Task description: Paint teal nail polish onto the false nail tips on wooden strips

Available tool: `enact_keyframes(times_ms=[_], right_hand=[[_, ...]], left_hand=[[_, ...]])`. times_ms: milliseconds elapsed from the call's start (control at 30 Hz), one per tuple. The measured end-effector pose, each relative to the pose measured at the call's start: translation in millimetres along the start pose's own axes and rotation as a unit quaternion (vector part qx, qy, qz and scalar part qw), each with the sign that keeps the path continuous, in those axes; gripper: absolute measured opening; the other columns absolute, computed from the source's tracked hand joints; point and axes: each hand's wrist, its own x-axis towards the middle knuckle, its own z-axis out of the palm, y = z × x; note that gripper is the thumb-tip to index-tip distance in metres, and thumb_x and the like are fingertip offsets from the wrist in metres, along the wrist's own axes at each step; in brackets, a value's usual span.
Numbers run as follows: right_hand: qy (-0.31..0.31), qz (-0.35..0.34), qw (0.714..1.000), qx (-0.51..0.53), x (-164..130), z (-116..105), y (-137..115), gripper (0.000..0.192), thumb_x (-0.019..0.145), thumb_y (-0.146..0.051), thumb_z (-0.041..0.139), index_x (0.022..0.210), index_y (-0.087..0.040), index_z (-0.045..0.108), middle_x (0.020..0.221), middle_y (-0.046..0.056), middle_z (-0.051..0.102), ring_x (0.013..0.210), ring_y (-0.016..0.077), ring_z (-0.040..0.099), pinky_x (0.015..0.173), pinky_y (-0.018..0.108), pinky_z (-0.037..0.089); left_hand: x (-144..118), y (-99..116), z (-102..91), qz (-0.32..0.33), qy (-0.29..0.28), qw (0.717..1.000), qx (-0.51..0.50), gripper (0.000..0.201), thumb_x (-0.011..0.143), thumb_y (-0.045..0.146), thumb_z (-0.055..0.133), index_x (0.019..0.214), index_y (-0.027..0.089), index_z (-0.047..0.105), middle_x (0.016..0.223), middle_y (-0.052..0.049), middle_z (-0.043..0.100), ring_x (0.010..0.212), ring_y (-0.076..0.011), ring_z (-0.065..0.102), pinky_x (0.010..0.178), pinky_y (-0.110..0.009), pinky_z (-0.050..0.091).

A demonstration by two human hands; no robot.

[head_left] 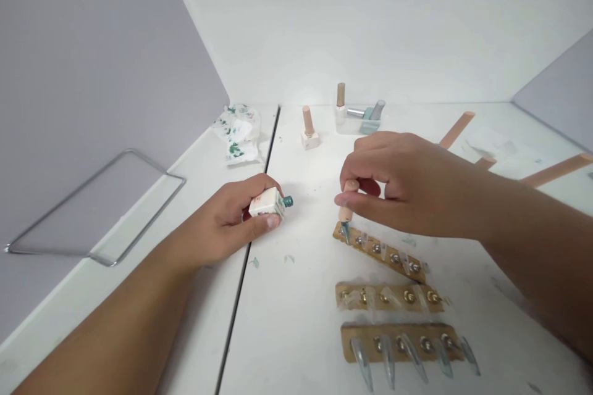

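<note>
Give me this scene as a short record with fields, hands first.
left hand: holds open polish bottle tilted on the table
right hand: fingers pinch brush cap, tip on first nail of top strip
other strips: middle strip, near strip with painted nails
behind: capped bottle, stained tissue

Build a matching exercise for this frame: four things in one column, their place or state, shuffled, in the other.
1. polish bottle
2. brush cap
3. stained tissue
4. nearest strip

A. crumpled beside the table seam
B. carries long, painted nail tips
C. tilted, open, in the left hand
D. pinched in the right hand, tip on the farthest strip

Pairs: 1-C, 2-D, 3-A, 4-B
</note>
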Motion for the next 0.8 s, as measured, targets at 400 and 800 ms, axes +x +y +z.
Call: enact_keyframes(times_ms=[400,800], right_hand=[[0.021,-0.027,0.999,0.018,-2.6,-1.3,-1.0,0.027,0.092,-0.034,0.051,0.070,-0.019,0.058,0.064,0.001,0.053,0.063,0.0150,0.047,0.062,0.030,0.030],[0.022,-0.058,0.998,0.003,-2.5,0.9,-4.3,0.028,0.092,-0.031,0.053,0.067,-0.018,0.056,0.063,0.001,0.051,0.064,0.0146,0.044,0.064,0.032,0.031]], left_hand=[[-0.7,-1.7,-0.2,0.002,0.006,1.000,0.009,0.027,0.093,0.047,0.055,0.100,0.021,0.058,0.077,0.001,0.051,0.068,-0.0129,0.045,0.058,-0.024,0.035],[2.1,-7.6,-0.5,0.018,0.000,1.000,0.024,0.023,0.094,0.043,0.056,0.100,0.022,0.058,0.076,0.002,0.052,0.067,-0.0121,0.046,0.057,-0.024,0.036]])
